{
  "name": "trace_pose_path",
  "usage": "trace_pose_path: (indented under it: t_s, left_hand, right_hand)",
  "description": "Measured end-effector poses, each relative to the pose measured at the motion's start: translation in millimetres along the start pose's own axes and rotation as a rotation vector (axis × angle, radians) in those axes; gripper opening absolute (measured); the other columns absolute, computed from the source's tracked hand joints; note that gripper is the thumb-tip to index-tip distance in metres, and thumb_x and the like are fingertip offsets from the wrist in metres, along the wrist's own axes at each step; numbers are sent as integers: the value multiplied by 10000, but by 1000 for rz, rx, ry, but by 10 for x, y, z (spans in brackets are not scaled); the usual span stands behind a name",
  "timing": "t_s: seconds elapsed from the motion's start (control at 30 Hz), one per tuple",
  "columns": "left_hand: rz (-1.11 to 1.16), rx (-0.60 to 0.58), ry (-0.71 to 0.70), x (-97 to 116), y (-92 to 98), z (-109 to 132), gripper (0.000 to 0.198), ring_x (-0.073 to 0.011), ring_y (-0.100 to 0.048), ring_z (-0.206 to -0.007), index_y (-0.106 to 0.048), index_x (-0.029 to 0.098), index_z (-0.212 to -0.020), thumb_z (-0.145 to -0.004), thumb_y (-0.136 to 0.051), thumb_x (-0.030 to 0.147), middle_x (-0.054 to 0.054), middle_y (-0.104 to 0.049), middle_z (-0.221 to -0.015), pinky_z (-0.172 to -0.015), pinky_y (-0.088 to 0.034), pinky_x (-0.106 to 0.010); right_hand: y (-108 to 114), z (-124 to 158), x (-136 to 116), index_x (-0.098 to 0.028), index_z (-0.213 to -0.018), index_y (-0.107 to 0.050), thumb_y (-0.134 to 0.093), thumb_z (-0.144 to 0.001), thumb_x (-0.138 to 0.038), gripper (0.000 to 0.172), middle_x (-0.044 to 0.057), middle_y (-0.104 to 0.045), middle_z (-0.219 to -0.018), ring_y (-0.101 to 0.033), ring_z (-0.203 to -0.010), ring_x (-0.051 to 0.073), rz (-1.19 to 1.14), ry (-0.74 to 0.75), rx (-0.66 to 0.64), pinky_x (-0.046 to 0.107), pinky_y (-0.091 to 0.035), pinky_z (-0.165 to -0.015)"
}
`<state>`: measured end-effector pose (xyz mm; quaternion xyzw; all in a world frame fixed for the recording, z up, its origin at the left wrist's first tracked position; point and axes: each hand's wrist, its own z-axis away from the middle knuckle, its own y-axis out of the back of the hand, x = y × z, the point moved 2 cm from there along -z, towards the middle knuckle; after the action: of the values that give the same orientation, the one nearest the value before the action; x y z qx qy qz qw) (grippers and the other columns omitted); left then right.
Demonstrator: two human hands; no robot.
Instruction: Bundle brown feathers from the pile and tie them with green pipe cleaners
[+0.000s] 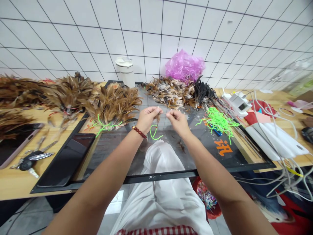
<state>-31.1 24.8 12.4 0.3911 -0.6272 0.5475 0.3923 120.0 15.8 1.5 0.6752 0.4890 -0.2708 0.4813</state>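
Note:
My left hand point(148, 118), with a dark red bead bracelet point(139, 132) at its wrist, is closed in a pinch on a small brown feather point(158, 118). Close beside it, my right hand point(178, 121) is also pinched, with a pale bit at its fingertips too small to make out. Just below the hands, a short bright green cord point(152, 134) curls over the dark glass panel point(110, 153). Left of the hands lies a bundle of brown feathers point(114, 102). Behind them spreads a pile of mixed brown and white feathers point(168, 91).
Green cords point(218, 120) lie in a heap at right, near white cables and a white charger point(237, 102). A lidded white cup point(126, 71) and pink plastic bag point(186, 65) stand behind. At left are a phone point(68, 160), keys point(30, 160) and more feather bundles point(68, 91).

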Motion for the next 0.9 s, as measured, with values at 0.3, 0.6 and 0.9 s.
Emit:
trace_pose_path:
  t_s: [0.3,0.6,0.9]
  left_hand:
    - [210,215,51,123,169,-67,59,-46,-535,-507,-594,119,-746,-776,-633,151,-3,-634,-678,-468,-408,-160]
    - [172,-46,290,-27,159,-35,59,-73,-576,-563,-583,109,-749,-786,-622,134,-11,-606,-665,-538,-473,-188]
    - [-107,-649,483,-56,-150,249,249,-102,-577,-512,-642,96,-715,-675,-762,310,-81,-652,-668,-434,-397,-187]
  right_hand:
    - [-287,156,-130,-204,-893,-688,-653,-781,-301,152,36,-607,-844,-547,-806,166,402,198,-250,285,-411,-767]
    - [40,55,-135,-183,-744,-637,-592,-787,-276,112,-15,-601,-657,-506,-615,118,13,-55,-35,251,-402,-640]
    - [464,365,-225,-177,-750,-623,-588,-804,-358,191,-2,-621,-656,-534,-608,119,-58,-77,-18,256,-426,-626]
